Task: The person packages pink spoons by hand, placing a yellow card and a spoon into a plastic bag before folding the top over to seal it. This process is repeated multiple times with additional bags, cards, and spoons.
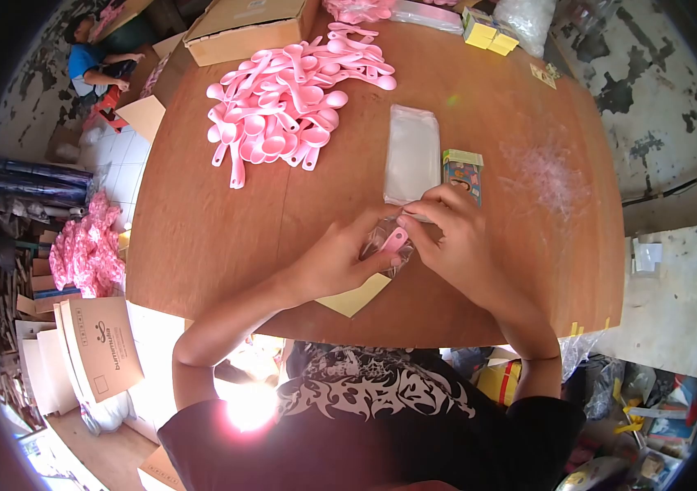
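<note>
My left hand [344, 255] is closed around a clear plastic bag [375, 239] with a pink spoon [397, 238] inside; the spoon's holed handle end shows, while the fingers cover much of the rest. With thumb and forefinger, my right hand [456, 233] pinches the bag's upper edge. Just beyond my hands lies a stack of flat clear bags [412, 154], beside a small printed box [464, 168]. A pale yellow paper [355, 298] lies under my left hand near the table's front edge. Farther off to the left spreads a heap of pink spoons [275, 114].
A cardboard box [246, 34] stands at the table's back left. Pink packs [360, 9], yellow boxes [487, 33] and a bulging clear bag [523, 23] line the back. Thin plastic scraps [557, 176] lie on the right. Another person [96, 69] sits at far left.
</note>
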A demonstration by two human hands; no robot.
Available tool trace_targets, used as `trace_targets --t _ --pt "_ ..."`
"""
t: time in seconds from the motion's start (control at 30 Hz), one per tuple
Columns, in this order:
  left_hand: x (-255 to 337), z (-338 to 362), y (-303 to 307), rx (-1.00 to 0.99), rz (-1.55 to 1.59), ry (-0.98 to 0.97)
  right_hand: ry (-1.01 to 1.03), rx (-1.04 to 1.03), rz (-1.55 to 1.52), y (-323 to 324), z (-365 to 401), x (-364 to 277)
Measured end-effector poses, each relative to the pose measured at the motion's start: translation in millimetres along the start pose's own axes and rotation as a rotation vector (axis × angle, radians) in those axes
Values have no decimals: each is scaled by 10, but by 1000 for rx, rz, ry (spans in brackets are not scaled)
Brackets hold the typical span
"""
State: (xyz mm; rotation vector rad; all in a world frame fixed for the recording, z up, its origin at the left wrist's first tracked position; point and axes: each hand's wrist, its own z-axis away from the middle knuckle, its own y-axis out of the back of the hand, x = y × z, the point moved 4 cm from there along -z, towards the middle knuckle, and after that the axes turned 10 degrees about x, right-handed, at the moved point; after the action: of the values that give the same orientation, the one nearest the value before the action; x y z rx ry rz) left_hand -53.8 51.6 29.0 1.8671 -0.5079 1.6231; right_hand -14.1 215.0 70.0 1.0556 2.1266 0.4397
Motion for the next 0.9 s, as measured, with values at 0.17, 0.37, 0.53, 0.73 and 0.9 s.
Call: trace_targets --t 0.17,0.37,0.53,0.73,0.9 --pt "69 25 -17 -1 -155 -122 28 -5 96 13 -15 -86" --pt "55 55 -32 28 -151 -117 23 -12 35 -3 -42 -138" --pt "100 9 85 216 -142 -263 -7 -103 -143 -2 -158 -73" --pt "154 24 153 216 -192 -121 50 14 -143 17 -156 -146" --pt "95 31 131 316 -130 -240 131 37 -98 79 -114 -260"
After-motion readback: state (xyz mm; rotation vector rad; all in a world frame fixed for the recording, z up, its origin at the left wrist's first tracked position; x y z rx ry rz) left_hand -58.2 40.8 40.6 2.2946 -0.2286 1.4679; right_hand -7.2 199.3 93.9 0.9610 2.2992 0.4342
